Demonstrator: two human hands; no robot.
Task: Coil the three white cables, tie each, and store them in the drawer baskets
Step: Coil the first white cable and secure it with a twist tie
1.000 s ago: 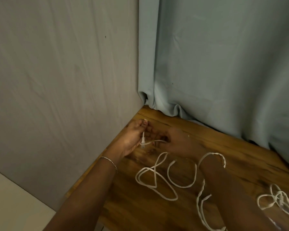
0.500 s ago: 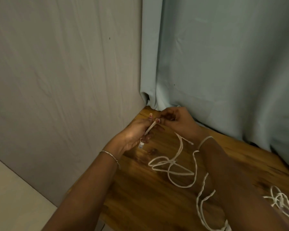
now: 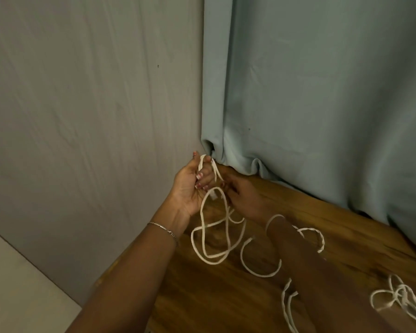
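A long white cable trails in loose loops over the wooden table. My left hand is raised at the table's far left corner, palm toward me, with a turn of the cable wrapped over its fingers and its plug end hanging by the palm. My right hand sits just right of it, low over the table, pinching the same cable below the loop. The cable runs on under my right forearm. A second white cable lies bunched at the lower right edge.
A grey wall closes the left side right up to the table's edge. A pale blue curtain hangs along the back, its hem resting on the wood. A light floor shows at the lower left.
The cable now loops over my raised left fingers, where before that hand only held its end. My right hand dropped from beside the left fingertips to below them. Slack on the table shifted.
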